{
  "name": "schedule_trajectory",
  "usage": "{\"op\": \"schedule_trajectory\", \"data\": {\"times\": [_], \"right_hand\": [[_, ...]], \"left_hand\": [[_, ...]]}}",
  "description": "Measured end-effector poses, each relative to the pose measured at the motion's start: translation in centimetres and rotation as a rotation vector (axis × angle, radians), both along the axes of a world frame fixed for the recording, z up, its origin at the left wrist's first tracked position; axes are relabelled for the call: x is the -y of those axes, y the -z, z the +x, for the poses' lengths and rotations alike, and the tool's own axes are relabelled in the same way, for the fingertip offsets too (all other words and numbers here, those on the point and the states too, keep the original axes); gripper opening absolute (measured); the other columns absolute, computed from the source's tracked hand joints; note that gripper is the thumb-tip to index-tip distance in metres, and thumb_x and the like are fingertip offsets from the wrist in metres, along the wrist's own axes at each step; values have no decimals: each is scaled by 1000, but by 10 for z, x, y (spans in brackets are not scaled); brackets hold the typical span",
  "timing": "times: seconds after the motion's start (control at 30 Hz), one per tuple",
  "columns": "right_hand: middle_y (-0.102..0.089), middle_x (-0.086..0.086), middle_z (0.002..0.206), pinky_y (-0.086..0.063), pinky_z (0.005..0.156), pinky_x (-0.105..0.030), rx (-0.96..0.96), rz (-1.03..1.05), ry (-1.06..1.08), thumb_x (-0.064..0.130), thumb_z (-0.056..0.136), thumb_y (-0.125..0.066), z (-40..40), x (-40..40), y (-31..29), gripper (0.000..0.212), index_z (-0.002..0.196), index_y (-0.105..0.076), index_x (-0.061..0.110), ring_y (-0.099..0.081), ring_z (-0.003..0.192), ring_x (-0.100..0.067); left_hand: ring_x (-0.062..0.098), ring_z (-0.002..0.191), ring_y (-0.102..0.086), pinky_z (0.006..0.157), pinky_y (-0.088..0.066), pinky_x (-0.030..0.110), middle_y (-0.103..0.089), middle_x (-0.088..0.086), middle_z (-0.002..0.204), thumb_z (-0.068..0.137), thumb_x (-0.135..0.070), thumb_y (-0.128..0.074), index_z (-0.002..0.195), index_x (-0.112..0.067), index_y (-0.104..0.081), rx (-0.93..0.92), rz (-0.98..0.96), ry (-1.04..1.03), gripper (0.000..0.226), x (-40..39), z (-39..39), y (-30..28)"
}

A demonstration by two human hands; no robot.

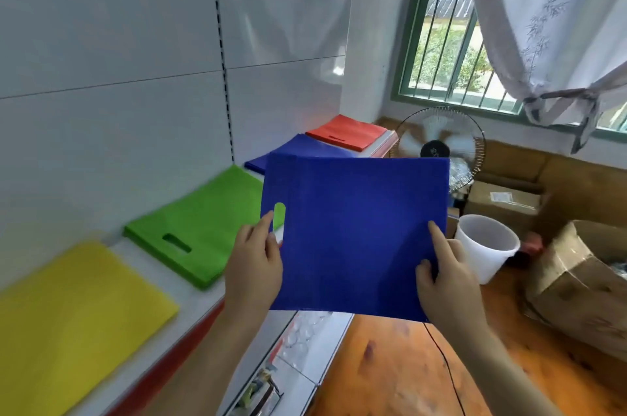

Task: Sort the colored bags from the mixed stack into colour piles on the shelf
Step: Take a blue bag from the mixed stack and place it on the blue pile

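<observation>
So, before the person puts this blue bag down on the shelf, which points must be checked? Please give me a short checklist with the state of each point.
1. Both hands hold the bag: ok. The left hand and right hand pinch the blue bag at its lower edges.
2. Bag is flat, not folded: ok.
3. Matching pile exists: ok. The blue pile lies between the green pile and the red pile.
4. Blue pile is fully visible: not ok; the held bag hides part of it.
5. Only one bag is held: cannot tell.
6. Yellow pile is out of the way: ok.
</observation>
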State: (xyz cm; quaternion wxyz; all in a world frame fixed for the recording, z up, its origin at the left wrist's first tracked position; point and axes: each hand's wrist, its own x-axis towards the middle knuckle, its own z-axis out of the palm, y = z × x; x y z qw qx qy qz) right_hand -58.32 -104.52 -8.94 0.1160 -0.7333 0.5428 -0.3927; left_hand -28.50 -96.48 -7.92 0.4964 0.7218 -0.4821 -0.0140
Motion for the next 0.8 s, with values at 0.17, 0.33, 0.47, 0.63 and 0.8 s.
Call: {"op": "schedule_trajectory", "data": {"times": [0.17, 0.33, 0.47, 0.63, 0.8], "right_hand": [[-46, 7, 127, -59, 81, -43, -20, 70, 1, 13, 104, -53, 4, 66, 4, 65, 164, -29, 22, -53, 100, -12], [-49, 0, 120, -56, 81, -47, -16, 102, -27, 8, 101, -55, 8, 144, 11, 66, 163, -33, 14, -56, 97, -20], [-50, 0, 124, -55, 84, -45, 0, 96, -88, 8, 101, -54, 4, 215, 15, 65, 163, -33, 14, -56, 97, -20], [-49, -2, 135, -51, 88, -43, -21, 73, -223, 8, 101, -53, 3, 316, 8, 65, 162, -35, 19, -56, 108, -24], [-52, 3, 133, -44, 87, -33, -29, 9, -415, 6, 102, -52, 34, 393, 2, 54, 153, -51, 22, -50, 108, -13]], "left_hand": [[-1, 83, -54, 61, -37, 12, -56, -7, 106, 109, -17, -48, 151, -23, -54, 13, 53, 0, 43, 78, 2, 1], [1, 86, -55, 64, -37, 13, -58, -8, 107, 108, -16, -49, 150, -23, -55, 6, 86, -26, 43, 148, 1, 8], [2, 83, -52, 66, -37, 13, -60, -7, 109, 108, -16, -49, 149, -21, -56, 24, 88, -100, 43, 202, -1, 14], [7, 89, -54, 76, -43, 27, -61, -4, 115, 108, -16, -49, 148, -19, -57, 25, 99, -221, 41, 254, -11, 16], [12, 100, -57, 84, -42, 26, -65, 2, 123, 107, -12, -51, 143, -14, -62, 62, 105, -380, 38, 281, -2, 16]]}}
